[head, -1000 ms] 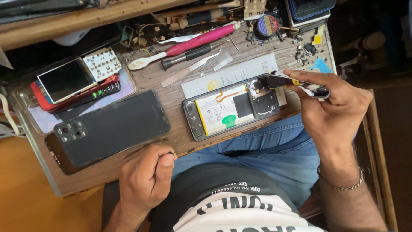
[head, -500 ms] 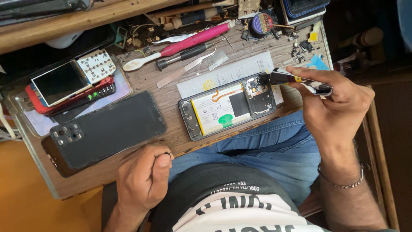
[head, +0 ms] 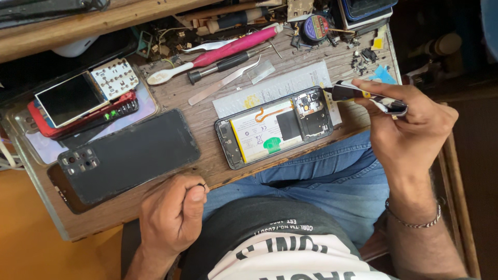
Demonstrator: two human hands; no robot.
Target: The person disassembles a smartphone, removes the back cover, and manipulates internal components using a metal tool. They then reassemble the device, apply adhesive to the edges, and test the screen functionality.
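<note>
Two hands worked at a cluttered wooden counter point(head: 171, 111). Far left, a red phone point(head: 78, 106) lay under a loose screen, with a black back cover point(head: 129, 155) just below it. The left hand point(head: 174, 215) was curled shut at the counter's near edge, pinching something tiny and dark that I could not make out. A pink-handled tool point(head: 233, 46) lay further back. The opened phone point(head: 275, 132) rested near the front edge, battery showing. The right hand point(head: 410, 135) gripped a screwdriver point(head: 363, 96), its tip at the phone's top corner.
</note>
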